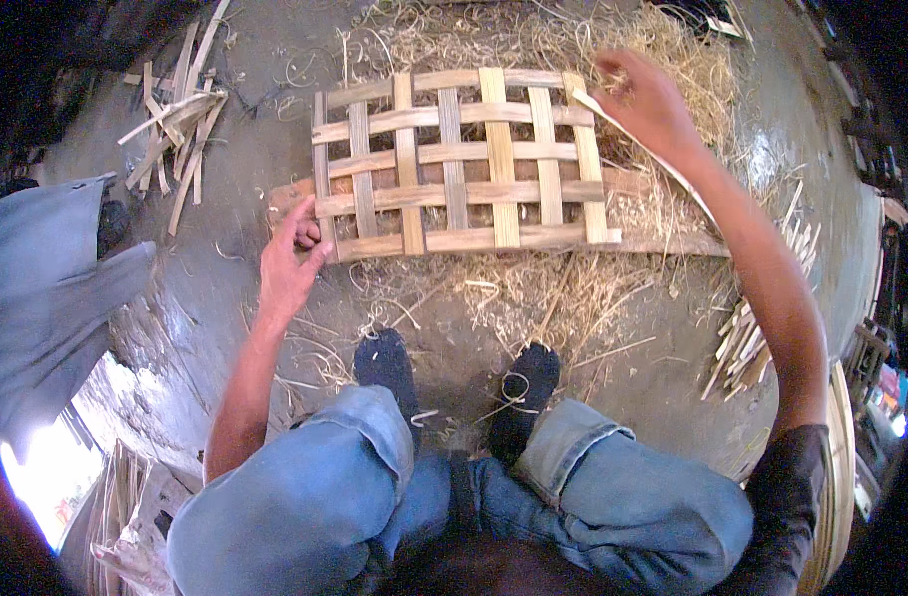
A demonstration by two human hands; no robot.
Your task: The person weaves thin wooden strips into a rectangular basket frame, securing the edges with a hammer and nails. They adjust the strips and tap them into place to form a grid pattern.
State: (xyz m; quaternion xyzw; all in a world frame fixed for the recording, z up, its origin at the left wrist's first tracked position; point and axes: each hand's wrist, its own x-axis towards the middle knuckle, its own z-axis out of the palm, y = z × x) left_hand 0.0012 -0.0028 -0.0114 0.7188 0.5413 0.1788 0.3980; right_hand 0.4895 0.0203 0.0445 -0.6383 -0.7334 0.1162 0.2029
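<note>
A flat open lattice of woven wooden strips (499, 179) lies ahead of my feet, over a board on the ground. My left hand (290, 263) is at its near left corner, thumb and bent fingers closed on the edge. Beyond the far right corner, my right hand (658, 109) is raised with loosely curved fingers, a gap showing between thumb and forefinger. A thin pale strip (694, 196) runs from that corner past the right hand and along the forearm. The strip passes close by the thumb side; whether the thumb touches it is hard to see.
Under the lattice is a wooden board (663, 238). Curly shavings (687, 60) heap up behind it and scatter near my feet. Loose strips (181, 119) lie far left; a bundle of thin sticks (752, 338) sits at right. Grey cloth (47, 288) is at the left.
</note>
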